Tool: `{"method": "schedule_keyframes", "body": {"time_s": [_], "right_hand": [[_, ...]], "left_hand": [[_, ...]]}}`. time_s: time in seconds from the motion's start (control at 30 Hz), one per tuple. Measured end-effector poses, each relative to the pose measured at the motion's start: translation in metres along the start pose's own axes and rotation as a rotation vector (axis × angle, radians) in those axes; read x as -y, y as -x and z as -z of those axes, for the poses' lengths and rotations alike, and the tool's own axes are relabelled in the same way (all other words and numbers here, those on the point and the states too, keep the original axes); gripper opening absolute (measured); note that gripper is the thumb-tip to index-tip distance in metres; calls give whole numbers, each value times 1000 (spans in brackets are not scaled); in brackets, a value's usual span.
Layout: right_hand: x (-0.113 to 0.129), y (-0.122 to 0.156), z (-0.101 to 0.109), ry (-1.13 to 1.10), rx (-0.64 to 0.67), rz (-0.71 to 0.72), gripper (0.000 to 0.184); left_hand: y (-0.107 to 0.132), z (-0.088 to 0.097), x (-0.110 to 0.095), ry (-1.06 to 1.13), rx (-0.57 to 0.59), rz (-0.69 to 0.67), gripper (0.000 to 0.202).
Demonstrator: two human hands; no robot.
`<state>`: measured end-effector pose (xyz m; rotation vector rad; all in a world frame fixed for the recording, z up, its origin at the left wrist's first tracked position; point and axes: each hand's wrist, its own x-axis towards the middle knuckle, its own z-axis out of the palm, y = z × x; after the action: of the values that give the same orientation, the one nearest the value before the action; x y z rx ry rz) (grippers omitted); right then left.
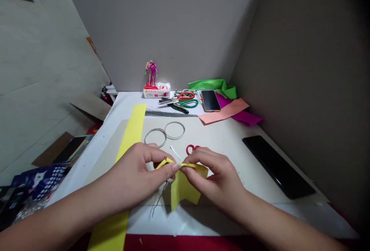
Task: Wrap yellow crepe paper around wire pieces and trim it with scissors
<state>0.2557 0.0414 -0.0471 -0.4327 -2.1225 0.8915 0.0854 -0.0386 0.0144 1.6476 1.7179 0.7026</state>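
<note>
A small piece of yellow crepe paper (pixel 185 189) is pinched between my two hands, its loose part hanging down. My left hand (pixel 150 164) grips the gathered left side, thumb on top. A thin, dark twisted wire (pixel 157 201) trails down below the left fingers; where its upper end goes is partly hidden. My right hand (pixel 212 168) holds the upper right edge between thumb and index finger. Just beyond the right fingers lie red-handled scissors (pixel 190 149), mostly covered. A small white strip (pixel 175 152) lies behind the paper.
Two wire rings (pixel 175 130) lie ahead. A long yellow strip (pixel 131 127) runs along the left. Farther back are scissors (pixel 187 102), a phone (pixel 210 100), coloured paper (pixel 224 111) and a box (pixel 157 92) bearing a wire figure (pixel 151 71). A black slab (pixel 277 166) lies right.
</note>
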Motion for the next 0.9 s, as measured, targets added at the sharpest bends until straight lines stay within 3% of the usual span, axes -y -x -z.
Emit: {"method": "schedule_keyframes", "body": {"time_s": [0.27,0.47,0.67,0.9], "right_hand": [[-1,5,-7,159,-24,223,8],[-2,10,-10,365,-73,342,9],[-3,8,-3,516,-63,433,8],[-1,5,3,548,-116,460,14]], "left_hand": [[-1,3,1,107,205,208,38],[-3,6,7,197,321,228,40],[-4,9,9,146,340,179,40],[-3,15,4,297,519,159,40]]}}
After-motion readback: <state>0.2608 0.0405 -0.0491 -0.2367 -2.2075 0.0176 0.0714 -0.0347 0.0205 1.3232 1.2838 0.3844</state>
